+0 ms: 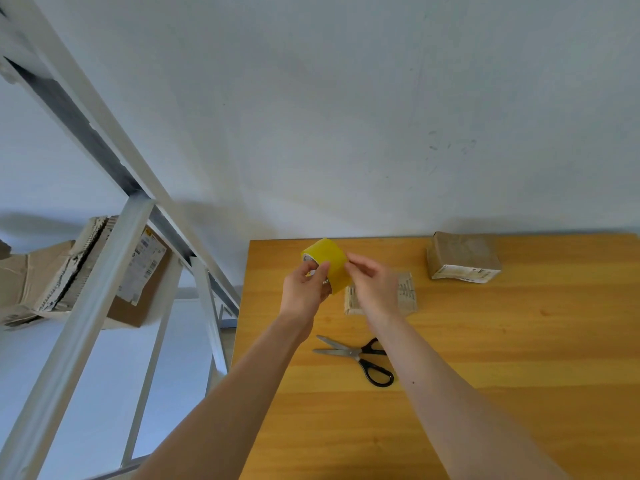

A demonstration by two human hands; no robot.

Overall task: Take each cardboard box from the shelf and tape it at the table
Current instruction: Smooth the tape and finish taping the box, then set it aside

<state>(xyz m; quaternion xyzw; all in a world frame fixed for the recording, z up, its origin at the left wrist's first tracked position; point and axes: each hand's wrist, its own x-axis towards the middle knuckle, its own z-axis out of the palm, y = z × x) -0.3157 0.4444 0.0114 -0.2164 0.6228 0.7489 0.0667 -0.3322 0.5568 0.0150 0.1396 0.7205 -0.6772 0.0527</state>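
Wooden table (519,375) on the right, white metal shelf (86,306) on the left with torn cardboard boxes (138,271) not yet taken off it. A wrapped brown box (462,254) sits at the table's far edge, well apart from the hands. A small flat cardboard box (407,289) lies on the table right under the right hand, partly hidden; can't tell if it carries tape. Scissors (360,356) lie blades apart, near the forearms.

The yellow tape roll (327,259) is held up over the table, above the small box. The left hand (304,289) is clamped on the roll, fingers curled round its rim. The right hand (374,282) has its fingertips pinched together at the roll's outer face, likely hunting for the tape end.

Risks:
- The end splits or tears into a sliver if picked at an angle.
- The strip folds onto itself once free.
- A hard pull twists the roll out of the left grip.
- A forearm nudges the open scissors.
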